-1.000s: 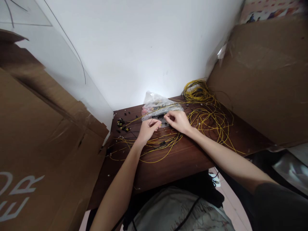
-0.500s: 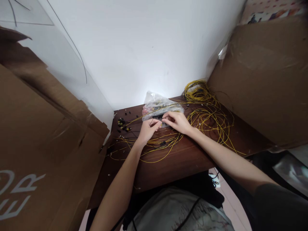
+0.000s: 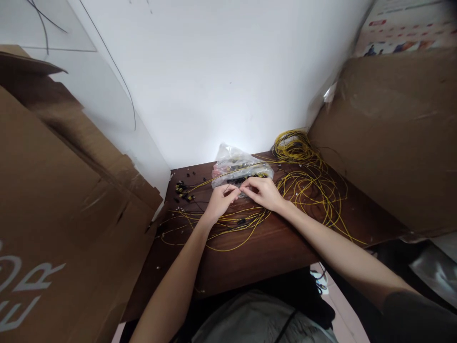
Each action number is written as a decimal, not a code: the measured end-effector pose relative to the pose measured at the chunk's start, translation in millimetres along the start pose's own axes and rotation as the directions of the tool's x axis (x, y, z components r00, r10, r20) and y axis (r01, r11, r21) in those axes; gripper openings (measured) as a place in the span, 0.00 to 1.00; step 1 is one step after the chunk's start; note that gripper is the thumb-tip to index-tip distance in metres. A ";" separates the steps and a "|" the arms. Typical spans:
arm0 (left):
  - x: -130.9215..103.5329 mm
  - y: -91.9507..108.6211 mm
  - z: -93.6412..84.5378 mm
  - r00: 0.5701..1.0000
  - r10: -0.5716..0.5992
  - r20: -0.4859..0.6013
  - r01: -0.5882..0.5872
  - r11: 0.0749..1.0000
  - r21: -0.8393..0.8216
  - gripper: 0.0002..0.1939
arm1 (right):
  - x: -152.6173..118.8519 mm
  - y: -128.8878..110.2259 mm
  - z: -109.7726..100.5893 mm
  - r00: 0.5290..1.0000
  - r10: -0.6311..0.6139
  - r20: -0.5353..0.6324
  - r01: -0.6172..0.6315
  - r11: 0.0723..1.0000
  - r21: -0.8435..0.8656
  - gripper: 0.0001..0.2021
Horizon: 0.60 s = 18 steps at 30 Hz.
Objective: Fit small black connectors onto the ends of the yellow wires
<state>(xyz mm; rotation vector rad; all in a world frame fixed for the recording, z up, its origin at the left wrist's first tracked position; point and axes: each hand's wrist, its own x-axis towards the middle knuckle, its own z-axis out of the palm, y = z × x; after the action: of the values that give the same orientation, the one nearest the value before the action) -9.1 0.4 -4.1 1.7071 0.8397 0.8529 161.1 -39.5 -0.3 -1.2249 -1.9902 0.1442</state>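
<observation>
Over the table, my left hand [image 3: 222, 201] and my right hand [image 3: 264, 193] meet fingertip to fingertip. Both are closed in a pinch, and a thin dark wire shows at the fingers; its end is hidden between them. Just behind the hands lies a clear plastic bag [image 3: 228, 155] with small black and yellow parts in it. Below and beside my left hand runs a loose bundle of yellow wires [image 3: 246, 224]. Small black connectors [image 3: 182, 187] lie to the left, some joined to yellow wires.
Coiled yellow wire [image 3: 293, 146] sits at the back right, with looser loops [image 3: 310, 190] in front. Cardboard boxes stand close on the left [image 3: 71, 190] and right [image 3: 389, 143]. A white wall [image 3: 221, 71] rises behind the brown table [image 3: 257, 259]. Small white scraps are scattered about.
The view has tilted up slightly, so everything sits lower in the picture. My fingertips stay together; the yellow bit seen at my left fingertips is now out of sight.
</observation>
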 end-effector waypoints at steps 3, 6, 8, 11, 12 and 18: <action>0.2 0.5 -0.5 1.000 -0.006 0.024 0.006 1.000 0.004 0.09 | 0.6 0.0 2.4 0.997 0.045 -0.059 -0.043 0.999 0.028 0.08; 0.2 2.0 -0.7 0.999 -0.011 0.043 0.011 1.000 0.001 0.09 | 2.6 0.9 4.7 0.984 0.112 -0.135 -0.101 0.991 0.086 0.08; 0.1 2.7 -0.7 0.999 -0.007 0.051 0.007 1.000 0.004 0.10 | 3.9 1.7 5.7 0.979 0.133 -0.154 -0.117 0.987 0.107 0.08; 0.0 2.2 -0.9 0.998 -0.001 0.056 0.000 1.000 0.002 0.10 | 4.7 2.5 5.7 0.983 0.119 -0.140 -0.104 0.988 0.112 0.07; 0.0 1.7 -0.9 0.998 0.000 0.056 0.000 1.000 0.001 0.10 | 4.5 2.5 5.3 0.985 0.111 -0.133 -0.097 0.989 0.110 0.07; 0.3 0.0 -1.7 0.998 0.002 0.060 -0.003 1.000 0.017 0.10 | 1.1 1.9 4.8 0.997 0.067 -0.049 -0.064 0.995 0.074 0.07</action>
<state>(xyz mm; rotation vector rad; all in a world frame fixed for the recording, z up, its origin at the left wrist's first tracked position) -10.3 1.4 -3.7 1.7404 0.8064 0.7944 159.0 -36.2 -3.9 -1.2356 -1.8851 0.2137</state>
